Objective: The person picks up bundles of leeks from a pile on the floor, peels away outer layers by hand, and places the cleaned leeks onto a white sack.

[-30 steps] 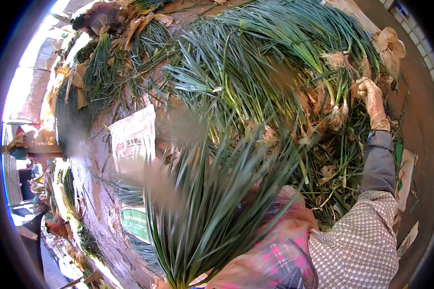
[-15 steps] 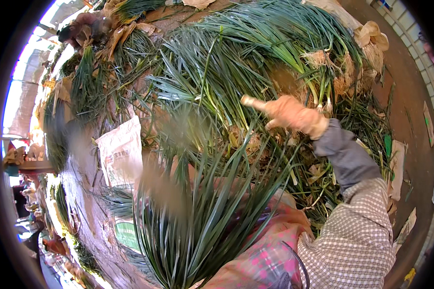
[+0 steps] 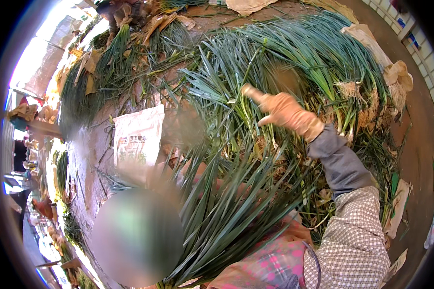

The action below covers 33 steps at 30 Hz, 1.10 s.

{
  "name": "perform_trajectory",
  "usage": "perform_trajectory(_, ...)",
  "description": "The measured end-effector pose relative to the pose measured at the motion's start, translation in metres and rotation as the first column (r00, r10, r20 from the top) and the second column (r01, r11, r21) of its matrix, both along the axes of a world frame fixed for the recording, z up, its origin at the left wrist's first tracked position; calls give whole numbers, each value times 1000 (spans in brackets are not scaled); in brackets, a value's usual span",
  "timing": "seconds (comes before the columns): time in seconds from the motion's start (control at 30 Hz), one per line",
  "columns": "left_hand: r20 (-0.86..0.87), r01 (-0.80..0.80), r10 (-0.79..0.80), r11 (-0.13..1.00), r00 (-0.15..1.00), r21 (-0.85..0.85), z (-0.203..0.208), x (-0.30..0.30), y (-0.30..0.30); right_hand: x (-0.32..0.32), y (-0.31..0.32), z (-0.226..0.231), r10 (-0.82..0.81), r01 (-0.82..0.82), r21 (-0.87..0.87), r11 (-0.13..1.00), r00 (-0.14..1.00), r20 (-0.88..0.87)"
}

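Right hand: the right hand (image 3: 293, 114) is above the root side of the heaped green onions (image 3: 318, 58); orange-tan, wrinkled toward the wrist like a thin glove.
Right grip: wide between forefinger and thumb; the other fingers' pads are hidden.
Left hand: out of view, its grip beyond telling.
Onion heap: upper middle to upper right; long, narrow, glossy blades fanning toward the upper left, pale stems and stringy roots (image 3: 349, 91) toward the right.
Onion bunch: a fanned bunch (image 3: 226, 221) at lower centre, its gathered base at the lower edge; what holds it cannot be told.
Obstruction: a round blurred patch (image 3: 137, 236) covers the lower left and part of the bunch's left side; fainter smears cloud other spots.
White sack: a creased, printed white sack (image 3: 139, 137), left of the heap, on wet, shiny ground (image 3: 89, 159).
Tan wrapping: crumpled tan wrapping (image 3: 366, 43) along the heap's upper right end.
Litter: tangled loose leaves (image 3: 373, 168) right of the forearm; a pale flat scrap (image 3: 399, 207) beside them.
Clothing: grey cuff (image 3: 340, 161), small-checked sleeve (image 3: 354, 241), pink-and-grey plaid cloth (image 3: 275, 262) at the lap.
Upper left: another person (image 3: 120, 10), partly seen, above a further onion bundle (image 3: 120, 45).
Upper right: pale block edging (image 3: 431, 79), bent by the lens.
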<state>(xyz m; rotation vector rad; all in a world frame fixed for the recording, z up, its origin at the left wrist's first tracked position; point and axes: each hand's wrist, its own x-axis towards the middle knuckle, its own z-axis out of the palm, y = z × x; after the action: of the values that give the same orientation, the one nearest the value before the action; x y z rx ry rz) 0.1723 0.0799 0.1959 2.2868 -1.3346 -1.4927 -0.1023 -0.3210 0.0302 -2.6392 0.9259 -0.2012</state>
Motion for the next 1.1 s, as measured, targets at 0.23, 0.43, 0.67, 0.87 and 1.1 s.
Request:
perform_trajectory(0.23,128,149,-137,984,982,-96,24,-16,0,-85,-82,-62,-645,408,522,749,629,434)
perform_trajectory(0.43,302,366,-305,915,903,-170,65,-22,-2,-85,-3,111,-149,140,-52,989,958,-245)
perform_trajectory(0.67,458,455,-331,870,825,-192,96,20,2,161,330,133,347,-529,702,-477,620,704)
perform_trajectory(0.87,502,398,-280,906,819,-144,124,109,-12,301,297,96,-683,-852,401,-337,514,519)
perform_trajectory(1.1,420,138,-13,953,908,-270,62,275,-16,422,221,74,-464,-840,505,-199,535,706)
